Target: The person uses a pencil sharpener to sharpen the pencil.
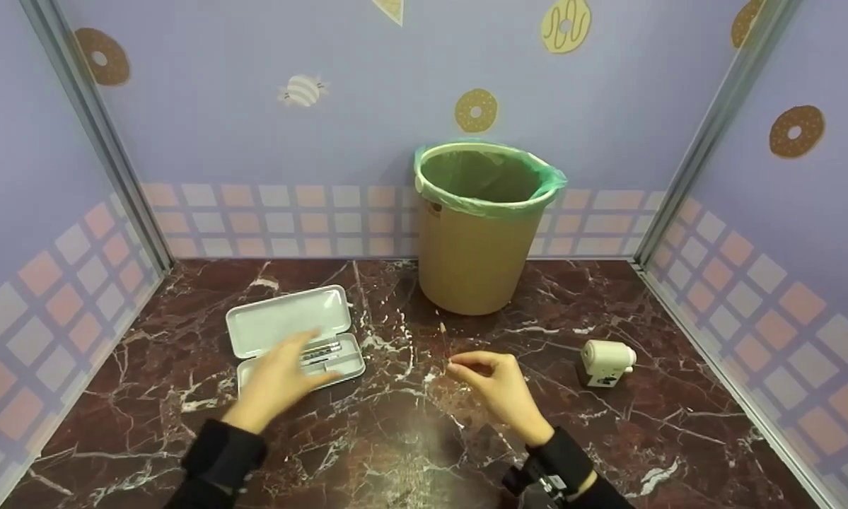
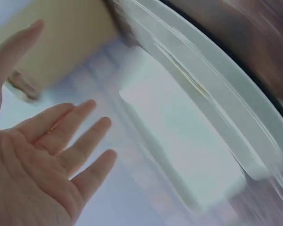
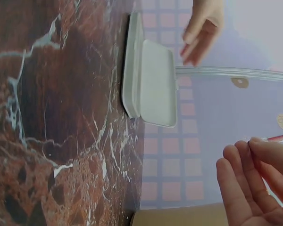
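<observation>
My right hand [image 1: 498, 392] pinches a thin pencil [image 1: 444, 343] between thumb and fingertips, its pale tip pointing up and away. In the right wrist view, a reddish length of the pencil [image 3: 279, 137] shows beyond the thumb. Over the open pencil case [image 1: 289, 318] hovers my left hand [image 1: 279, 375], fingers spread and holding nothing. Several pencils [image 1: 321, 350] lie in the case's lower tray, partly hidden by that hand. The left wrist view shows the left palm [image 2: 37, 165] apart from the blurred white case [image 2: 174, 127].
Behind the hands stands a tan waste bin [image 1: 477, 261] lined with a green bag. A small cream block-shaped device [image 1: 605, 364] with a knob, resembling a pencil sharpener, sits to the right on the dark marbled table [image 1: 395, 452]. Patterned walls enclose the back and sides.
</observation>
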A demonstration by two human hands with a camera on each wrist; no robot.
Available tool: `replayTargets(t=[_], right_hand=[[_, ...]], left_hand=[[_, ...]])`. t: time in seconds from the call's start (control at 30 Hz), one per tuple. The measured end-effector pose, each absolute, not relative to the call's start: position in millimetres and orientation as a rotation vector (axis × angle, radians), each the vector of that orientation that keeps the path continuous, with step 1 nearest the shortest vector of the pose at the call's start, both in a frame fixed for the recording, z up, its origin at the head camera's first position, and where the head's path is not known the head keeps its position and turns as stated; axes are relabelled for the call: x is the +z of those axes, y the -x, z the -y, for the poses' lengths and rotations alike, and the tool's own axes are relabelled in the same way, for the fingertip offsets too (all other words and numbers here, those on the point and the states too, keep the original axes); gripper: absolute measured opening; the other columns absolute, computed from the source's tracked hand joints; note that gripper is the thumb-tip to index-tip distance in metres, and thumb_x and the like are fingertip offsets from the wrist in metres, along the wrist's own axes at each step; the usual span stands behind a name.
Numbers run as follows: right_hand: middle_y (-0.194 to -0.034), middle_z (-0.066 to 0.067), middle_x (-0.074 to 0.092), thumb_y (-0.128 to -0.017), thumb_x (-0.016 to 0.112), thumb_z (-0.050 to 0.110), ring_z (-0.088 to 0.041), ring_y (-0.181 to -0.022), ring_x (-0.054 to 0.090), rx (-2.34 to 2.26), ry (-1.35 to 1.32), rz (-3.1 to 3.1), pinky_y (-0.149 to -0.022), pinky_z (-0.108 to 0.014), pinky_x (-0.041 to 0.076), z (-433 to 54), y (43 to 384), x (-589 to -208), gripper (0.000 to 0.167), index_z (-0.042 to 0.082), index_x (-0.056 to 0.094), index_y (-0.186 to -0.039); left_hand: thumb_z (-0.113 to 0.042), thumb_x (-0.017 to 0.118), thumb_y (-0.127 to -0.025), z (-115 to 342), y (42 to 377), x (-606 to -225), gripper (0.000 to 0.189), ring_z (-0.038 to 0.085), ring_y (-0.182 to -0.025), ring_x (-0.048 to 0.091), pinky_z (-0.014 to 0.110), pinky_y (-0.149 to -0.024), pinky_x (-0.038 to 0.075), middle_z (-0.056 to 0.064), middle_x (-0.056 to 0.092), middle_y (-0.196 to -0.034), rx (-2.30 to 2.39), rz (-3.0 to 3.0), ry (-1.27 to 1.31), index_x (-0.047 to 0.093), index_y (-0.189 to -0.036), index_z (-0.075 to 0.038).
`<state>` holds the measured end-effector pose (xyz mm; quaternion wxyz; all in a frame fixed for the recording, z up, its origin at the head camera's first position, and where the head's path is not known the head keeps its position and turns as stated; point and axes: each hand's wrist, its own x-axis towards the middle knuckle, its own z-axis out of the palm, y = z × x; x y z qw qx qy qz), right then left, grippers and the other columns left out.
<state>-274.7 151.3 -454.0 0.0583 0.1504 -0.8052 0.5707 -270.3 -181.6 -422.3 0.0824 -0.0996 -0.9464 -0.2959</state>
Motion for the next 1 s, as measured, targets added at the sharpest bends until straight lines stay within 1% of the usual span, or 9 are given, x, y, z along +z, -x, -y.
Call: replayTargets(t=[0.07, 0.17, 0.23, 0.37, 0.4, 0.47, 0.6, 0.83, 1.0], right_hand=[[-0.103, -0.016, 0.08, -0.091, 0.077, 0.02, -0.022, -0.089, 0.077, 1.747, -0.44, 2.447, -0.074, -0.017, 0.057, -153.0, 272.7, -453.9, 0.023, 0.003, 0.078, -0.106], [-0.104, -0.014, 0.08, -0.091, 0.077, 0.023, -0.016, -0.09, 0.077, 1.759, -0.422, 2.457, -0.077, -0.018, 0.057, -155.0, 271.3, -454.1, 0.023, 0.006, 0.078, -0.107], [-0.104, -0.013, 0.08, -0.091, 0.077, 0.023, -0.012, -0.088, 0.076, 1.751, -0.423, 2.46, -0.077, -0.019, 0.058, -156.0, 270.8, -454.5, 0.024, 0.005, 0.078, -0.107], [-0.102, -0.015, 0.08, -0.091, 0.077, 0.022, -0.008, -0.082, 0.074, 1.767, -0.421, 2.456, -0.074, -0.024, 0.061, -158.0, 268.9, -454.9, 0.024, 0.004, 0.078, -0.107], [-0.102, -0.016, 0.08, -0.091, 0.077, 0.021, -0.007, -0.081, 0.074, 1.772, -0.429, 2.451, -0.073, -0.025, 0.061, -158.4, 268.3, -455.0, 0.024, 0.003, 0.078, -0.107], [-0.103, -0.017, 0.08, -0.091, 0.076, 0.02, -0.006, -0.08, 0.074, 1.785, -0.44, 2.45, -0.072, -0.025, 0.062, -158.9, 267.1, -455.1, 0.024, 0.003, 0.077, -0.108], [-0.104, -0.018, 0.079, -0.092, 0.075, 0.02, -0.003, -0.083, 0.075, 1.796, -0.479, 2.45, -0.074, -0.023, 0.061, -159.5, 265.4, -455.9, 0.024, 0.002, 0.077, -0.109], [-0.105, -0.018, 0.079, -0.092, 0.075, 0.018, -0.006, -0.086, 0.074, 1.791, -0.504, 2.447, -0.075, -0.018, 0.058, -159.3, 263.6, -457.8, 0.023, 0.001, 0.077, -0.108], [-0.104, -0.02, 0.079, -0.092, 0.075, 0.016, -0.004, -0.079, 0.071, 1.787, -0.501, 2.456, -0.071, -0.018, 0.057, -159.6, 263.0, -459.2, 0.022, 0.0, 0.077, -0.107]], left_hand=[[-0.027, 0.083, -0.083, 158.1, 270.4, -420.1, 0.072, 0.041, -0.133, 0.058, 0.057, -0.114, 0.045, 0.022, 0.059, -0.146, -0.967, 2.76, 0.372, 0.054, -0.143, -0.001], [-0.025, 0.082, -0.083, 124.0, 271.0, -419.6, 0.062, 0.036, -0.127, 0.064, 0.05, -0.112, 0.049, 0.016, 0.065, -0.139, -1.039, 2.661, 0.476, 0.061, -0.137, -0.004], [-0.025, 0.081, -0.084, 104.7, 270.7, -420.0, 0.056, 0.036, -0.105, 0.072, 0.046, -0.108, 0.053, 0.014, 0.068, -0.136, -1.105, 2.612, 0.523, 0.064, -0.134, -0.006], [-0.024, 0.079, -0.085, 74.5, 271.0, -425.6, 0.046, 0.031, -0.094, 0.075, 0.041, -0.103, 0.056, 0.012, 0.073, -0.128, -1.252, 2.499, 0.591, 0.069, -0.126, -0.007], [-0.023, 0.079, -0.086, 68.5, 270.8, -427.7, 0.043, 0.029, -0.093, 0.076, 0.041, -0.102, 0.057, 0.013, 0.074, -0.126, -1.293, 2.471, 0.605, 0.07, -0.125, -0.006], [-0.024, 0.079, -0.086, 57.6, 270.7, -432.1, 0.04, 0.026, -0.111, 0.074, 0.039, -0.103, 0.057, 0.012, 0.075, -0.122, -1.355, 2.414, 0.623, 0.072, -0.121, -0.006], [-0.025, 0.081, -0.086, 42.0, 269.0, -438.4, 0.033, 0.023, -0.105, 0.077, 0.036, -0.097, 0.06, 0.01, 0.079, -0.113, -1.494, 2.316, 0.6, 0.076, -0.114, -0.008], [-0.024, 0.082, -0.085, 30.1, 267.4, -442.2, 0.021, 0.021, -0.089, 0.079, 0.026, -0.08, 0.062, 0.009, 0.081, -0.1, -1.655, 2.213, 0.502, 0.081, -0.1, -0.009], [-0.022, 0.083, -0.085, 27.3, 266.0, -442.6, 0.019, 0.018, -0.083, 0.078, 0.019, -0.073, 0.06, 0.01, 0.081, -0.097, -1.686, 2.205, 0.491, 0.081, -0.097, -0.008]])
